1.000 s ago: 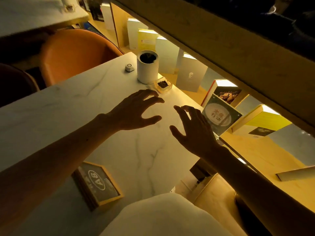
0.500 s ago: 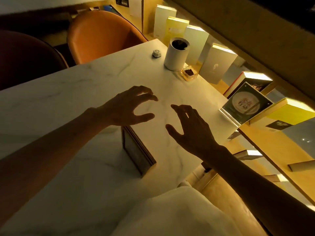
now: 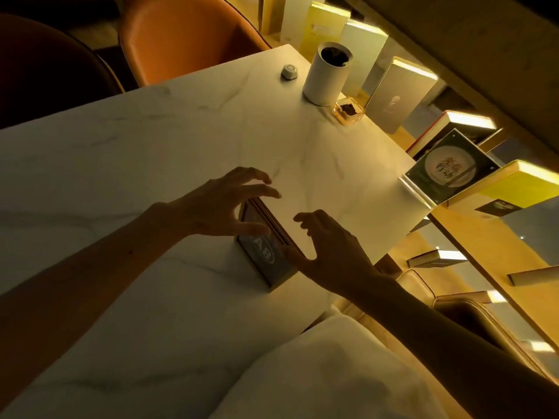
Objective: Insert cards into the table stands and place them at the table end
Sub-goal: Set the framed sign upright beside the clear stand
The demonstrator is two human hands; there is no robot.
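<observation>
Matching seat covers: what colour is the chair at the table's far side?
Orange, clearest in the head view.

The table stand (image 3: 266, 252) is partly hidden by the left hand (image 3: 217, 207) and right hand (image 3: 329, 252); contact cannot be determined.

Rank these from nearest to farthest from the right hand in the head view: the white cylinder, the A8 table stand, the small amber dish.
1. A8 table stand, beside the right hand.
2. Small amber dish, far right table edge.
3. White cylinder, just beyond the dish.
</observation>
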